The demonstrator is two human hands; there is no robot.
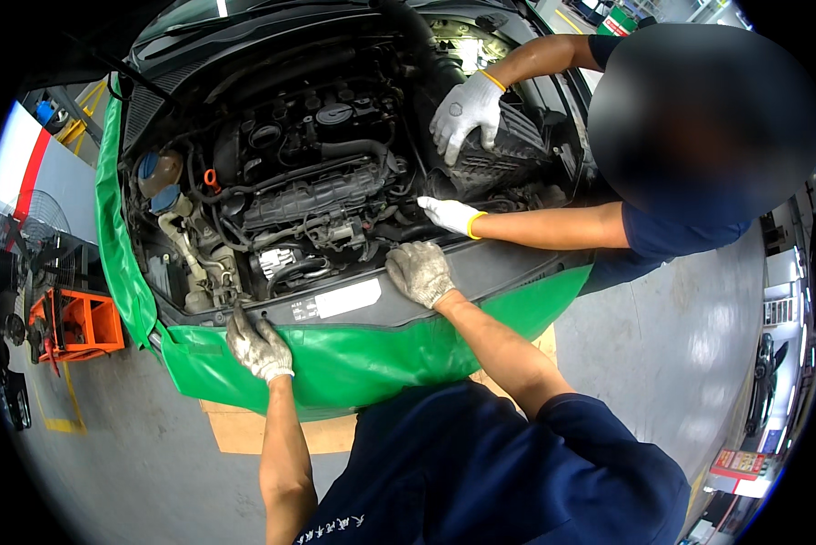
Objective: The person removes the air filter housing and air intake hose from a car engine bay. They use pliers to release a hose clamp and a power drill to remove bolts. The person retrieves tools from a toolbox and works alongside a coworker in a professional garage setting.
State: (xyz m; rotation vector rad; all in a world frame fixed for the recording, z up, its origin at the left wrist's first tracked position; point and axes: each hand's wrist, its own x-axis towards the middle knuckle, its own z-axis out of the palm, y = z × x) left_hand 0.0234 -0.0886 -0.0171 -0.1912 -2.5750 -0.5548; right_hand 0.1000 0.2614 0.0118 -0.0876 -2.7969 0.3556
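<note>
My left hand [259, 345], in a soiled grey-white knit glove, rests at the left front corner of the engine bay. Its fingers are stretched out and touch the left end of a long black trim panel [467, 272]. Farther right, my right hand [420, 274], gloved the same way, lies over that panel with its fingers curled down past the rear edge; the fingertips are hidden. A white label [348, 298] is stuck on the panel between my hands. A green protective cover [335, 359] drapes over the car's front, below both hands.
At the right, a co-worker leans in; one white-gloved hand [470, 113] lies on a black ribbed box [503, 150], the other [449, 216] reaches beside the engine [317, 173]. A blue-capped reservoir [160, 173] stands left. An orange cart [85, 322] and a fan [40, 222] are farther left.
</note>
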